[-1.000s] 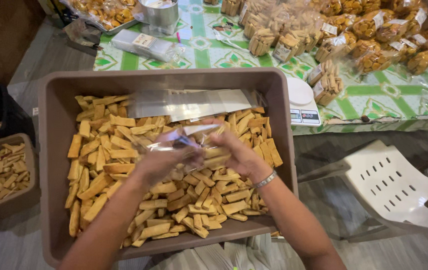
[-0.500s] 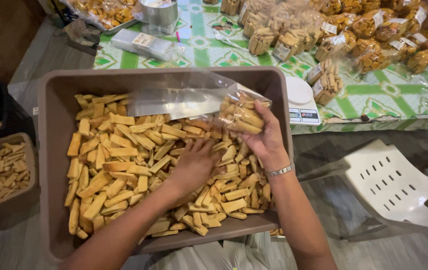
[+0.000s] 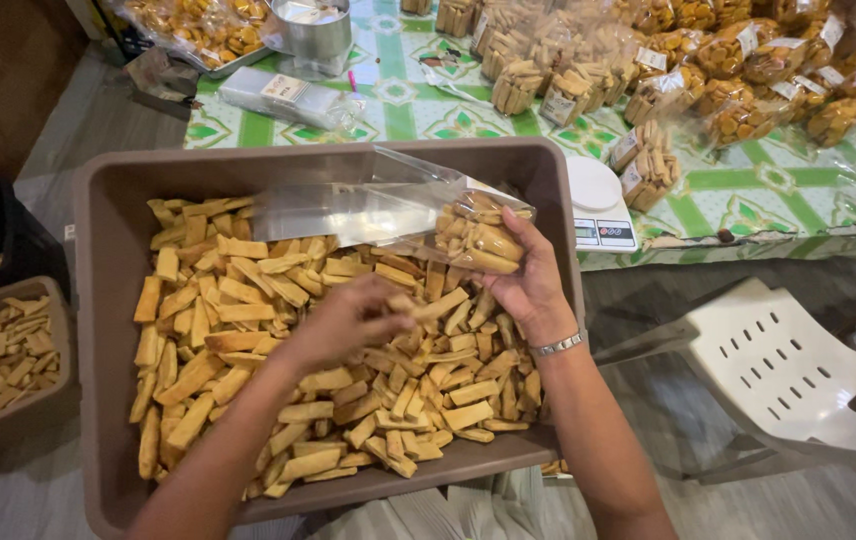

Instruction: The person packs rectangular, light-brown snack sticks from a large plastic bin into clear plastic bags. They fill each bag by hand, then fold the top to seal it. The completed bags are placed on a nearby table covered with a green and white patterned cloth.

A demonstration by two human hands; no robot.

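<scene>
Biscuit sticks (image 3: 278, 330) fill the brown tub (image 3: 108, 300), the landmark for all else. Over the tub's far right part, the right hand (image 3: 528, 285) pinches the filled end of a clear plastic bag (image 3: 388, 205), fingers closed around sticks inside it; the bag's empty end stretches left above the pile. At the tub's middle, the left hand (image 3: 348, 320) lies on the pile, fingers curled, seemingly gripping a few sticks, though motion blur hides them. Just beyond the tub's right rim stands a white scale (image 3: 598, 205). Right of the tub is a white plastic chair (image 3: 788, 365).
</scene>
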